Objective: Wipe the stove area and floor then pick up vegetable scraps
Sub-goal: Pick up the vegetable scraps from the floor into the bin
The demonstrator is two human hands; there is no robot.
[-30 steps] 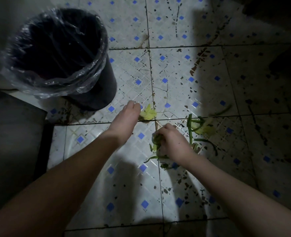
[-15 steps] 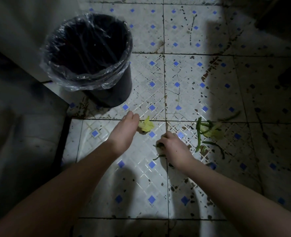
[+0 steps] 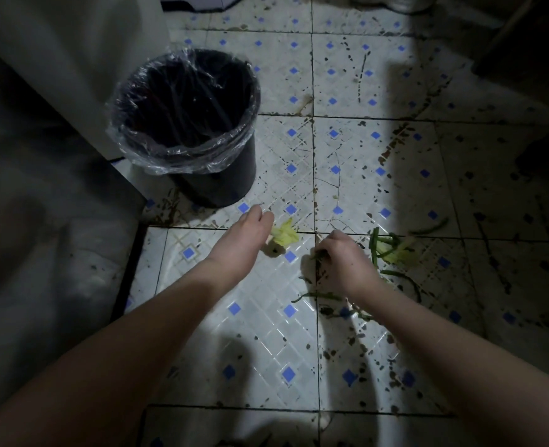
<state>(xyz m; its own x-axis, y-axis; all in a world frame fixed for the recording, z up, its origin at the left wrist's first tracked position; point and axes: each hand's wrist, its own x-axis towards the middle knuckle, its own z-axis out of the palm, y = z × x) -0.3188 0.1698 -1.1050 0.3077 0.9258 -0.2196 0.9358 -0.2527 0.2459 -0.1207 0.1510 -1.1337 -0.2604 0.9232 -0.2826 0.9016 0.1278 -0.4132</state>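
No legible text or labels anywhere.

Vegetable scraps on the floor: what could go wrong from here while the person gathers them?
1. The right hand grips a few green stems. Thin ones could slip out on the way to the bin, which stands apart to the left.
2. The stem pile borders deep shadow, and a loose stem lies beside the right wrist. Either might be missed.
3. The left hand is at the yellow leaf, but its hold is unclear.
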